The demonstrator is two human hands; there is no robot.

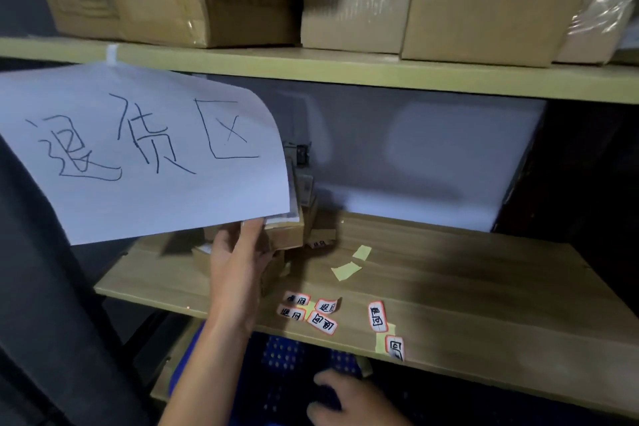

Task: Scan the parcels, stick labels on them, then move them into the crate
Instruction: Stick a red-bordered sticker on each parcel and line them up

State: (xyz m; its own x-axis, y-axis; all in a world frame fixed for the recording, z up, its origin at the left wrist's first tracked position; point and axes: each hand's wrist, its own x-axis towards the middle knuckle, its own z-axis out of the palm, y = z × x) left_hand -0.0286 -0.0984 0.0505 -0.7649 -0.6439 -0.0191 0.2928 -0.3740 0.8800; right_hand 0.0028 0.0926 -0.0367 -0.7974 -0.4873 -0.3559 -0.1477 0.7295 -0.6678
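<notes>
A pile of small brown cardboard parcels [287, 235] sits at the back left of the middle shelf [449, 280], partly hidden by a hanging paper sign [145, 149]. My left hand [238, 259] reaches into the pile, its straight fingers touching the side of a parcel. Several white labels with red borders [307, 311] lie loose near the shelf's front edge, two more labels [377, 316] further right. A blue perforated crate [283, 356] shows below the shelf. My right hand [349, 398] is low over the crate, fingers curled round a dark object [326, 394] too dim to identify.
Yellow backing scraps [345, 270] lie mid-shelf. A white foam block [432, 162] fills the back of the shelf. The upper shelf board [345, 69] carries large cardboard boxes [484, 0]. A dark fabric surface [41, 287] is on the left.
</notes>
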